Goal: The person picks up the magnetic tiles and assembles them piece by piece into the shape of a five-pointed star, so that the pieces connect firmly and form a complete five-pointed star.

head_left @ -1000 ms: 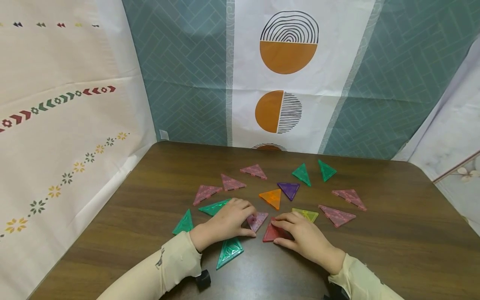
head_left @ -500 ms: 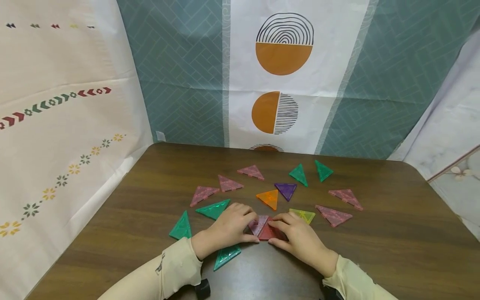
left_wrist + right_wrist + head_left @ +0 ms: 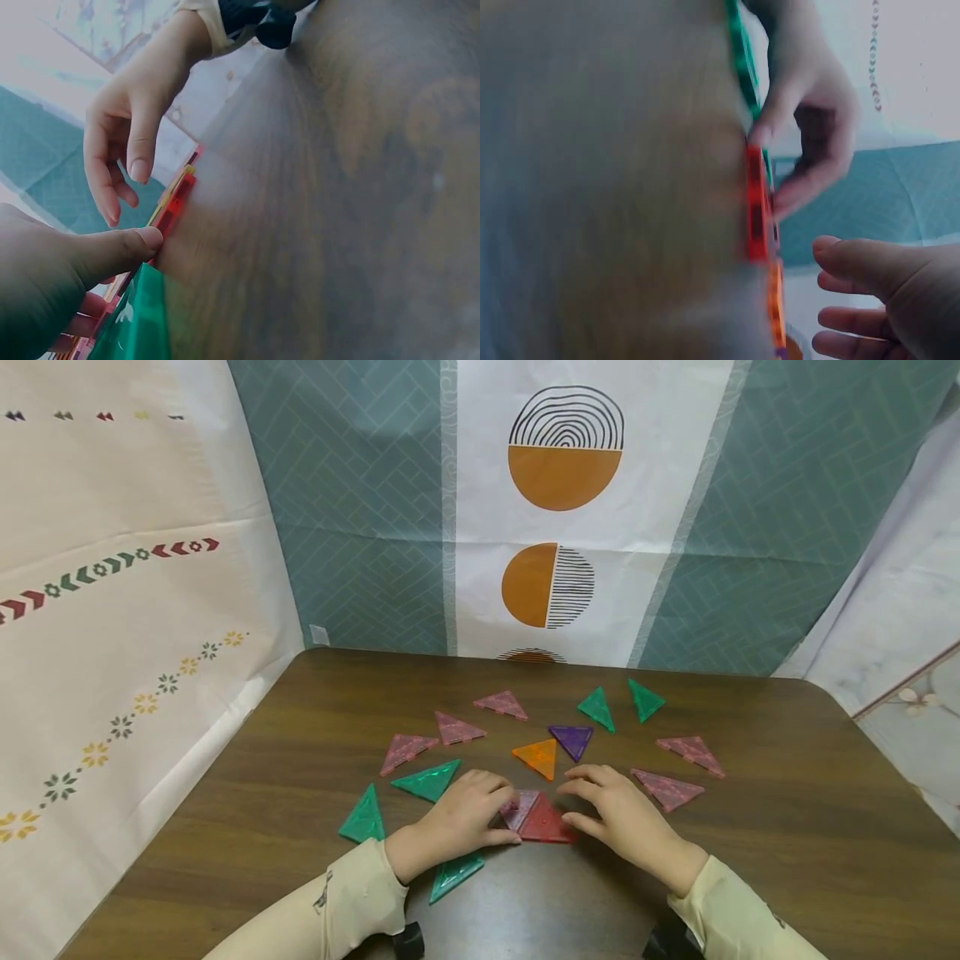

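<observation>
In the head view my left hand (image 3: 461, 810) pinches a pale pink translucent triangular tile (image 3: 521, 807) between thumb and fingers, low at the tabletop. A red triangular tile (image 3: 546, 823) lies against its right side, edge to edge. My right hand (image 3: 630, 822) hovers just right of the red tile, fingers spread and loosely bent, holding nothing. The right wrist view shows a gap between the right fingers (image 3: 855, 319) and the red tile. Part of a yellow tile (image 3: 180, 184) shows behind the red one in the left wrist view; the right hand hides it from the head view.
Around the left hand lie green triangles (image 3: 363, 814), one partly under the wrist. Farther back on the brown table (image 3: 787, 793) are an orange tile (image 3: 538, 758), a purple tile (image 3: 572, 742), several pink tiles (image 3: 459, 728) and two more green ones (image 3: 597, 708).
The red tile and the pale pink tile have come together, closing the gap between them. The right hand has since let go of the red tile and moved off to the right. The left hand keeps its grip.
</observation>
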### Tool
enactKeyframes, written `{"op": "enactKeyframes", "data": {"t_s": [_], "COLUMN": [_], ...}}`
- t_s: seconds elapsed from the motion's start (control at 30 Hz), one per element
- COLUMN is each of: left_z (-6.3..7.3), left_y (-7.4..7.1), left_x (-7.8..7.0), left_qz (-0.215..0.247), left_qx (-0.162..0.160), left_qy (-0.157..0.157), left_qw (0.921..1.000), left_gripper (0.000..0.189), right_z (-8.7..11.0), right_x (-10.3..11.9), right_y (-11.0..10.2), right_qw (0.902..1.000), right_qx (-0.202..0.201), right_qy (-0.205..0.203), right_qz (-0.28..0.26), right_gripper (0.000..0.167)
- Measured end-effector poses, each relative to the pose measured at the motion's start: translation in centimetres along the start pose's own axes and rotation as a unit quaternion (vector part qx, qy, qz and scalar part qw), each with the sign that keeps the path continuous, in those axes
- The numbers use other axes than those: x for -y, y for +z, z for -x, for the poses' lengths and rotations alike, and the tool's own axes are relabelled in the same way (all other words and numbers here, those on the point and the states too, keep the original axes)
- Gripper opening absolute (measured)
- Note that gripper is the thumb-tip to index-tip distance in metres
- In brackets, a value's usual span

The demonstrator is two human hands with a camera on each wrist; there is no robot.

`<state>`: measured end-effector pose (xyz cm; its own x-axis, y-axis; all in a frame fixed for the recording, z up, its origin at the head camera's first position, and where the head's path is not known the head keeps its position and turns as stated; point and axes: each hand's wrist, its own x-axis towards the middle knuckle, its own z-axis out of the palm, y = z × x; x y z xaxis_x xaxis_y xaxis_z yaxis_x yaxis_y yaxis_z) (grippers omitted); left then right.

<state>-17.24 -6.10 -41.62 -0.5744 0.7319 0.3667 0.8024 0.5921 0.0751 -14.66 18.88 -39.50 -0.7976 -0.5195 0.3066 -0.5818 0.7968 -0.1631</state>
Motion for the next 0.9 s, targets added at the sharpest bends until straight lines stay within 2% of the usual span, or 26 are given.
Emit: {"op": "enactKeyframes", "data": {"t_s": [0.23,0.43,0.7,0.9], "left_z": [0.0,0.0,0.1,0.1], "left_y": [0.1,0.2,0.3,0.2], "left_x": [-0.1,0.0,-0.1,-0.1], "left_qz": [0.010,0.020,0.027,0.034], "left_qx": [0.000,0.001,0.005,0.012], "left_qy": [-0.001,0.001,-0.002,-0.007], "left_qw": [0.9999,0.9998,0.9996,0.9993], "left_gripper": [0.040,0.038,0.036,0.036], "right_z": [0.1,0.4,0.9,1.2], "right_x": [-1.6,-3.0,-3.7,-3.7], "right_y": [-1.4,-2.3,-2.2,-2.1], "right_qw": [0.9997,0.9973,0.9935,0.9928], "right_qx": [0.011,0.062,0.104,0.109], "right_qy": [0.021,0.038,0.044,0.048], "right_qz": [-0.005,-0.003,0.012,0.014], "right_gripper": [0.034,0.039,0.047,0.046]}}
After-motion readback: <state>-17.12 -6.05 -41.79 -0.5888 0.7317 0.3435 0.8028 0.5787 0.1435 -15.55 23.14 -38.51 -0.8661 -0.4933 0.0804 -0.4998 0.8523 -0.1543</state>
